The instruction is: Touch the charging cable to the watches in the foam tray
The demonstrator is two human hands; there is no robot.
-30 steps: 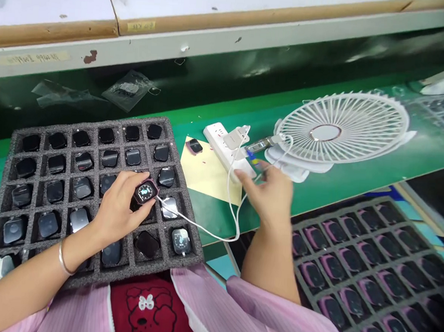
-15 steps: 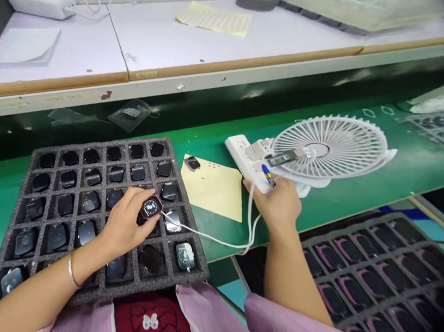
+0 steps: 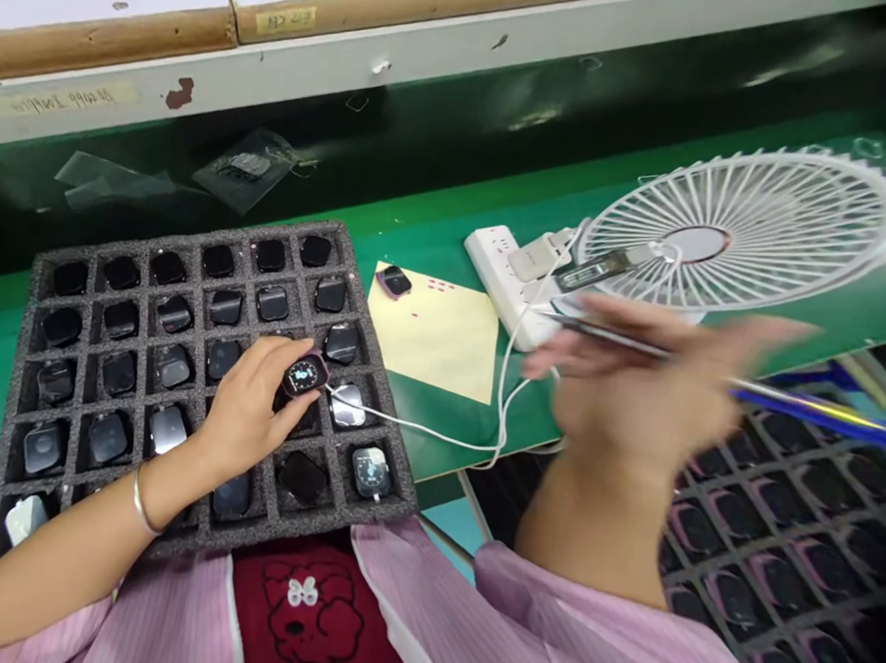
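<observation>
My left hand pinches a smartwatch by its purple case, its lit screen showing a dial. A white cable runs from the watch's side toward the power strip. Beneath this hand lies a dark foam tray with watches in its compartments. My right hand, blurred by motion, is in the air in front of the power strip. Across it lies a slim pen-like tool with a dark pointed end and a blue end; the fingers' exact grip is smeared.
A yellow paper sheet with small pink pieces and a purple-cased watch lies right of the tray. A white fan stands behind my right hand. Another tray of watches is lower right. Plastic bags lie behind.
My right hand has come away from the power strip, moving right and toward me with the pen-like tool. My left hand still holds the watch over the tray. The view has tilted down.
</observation>
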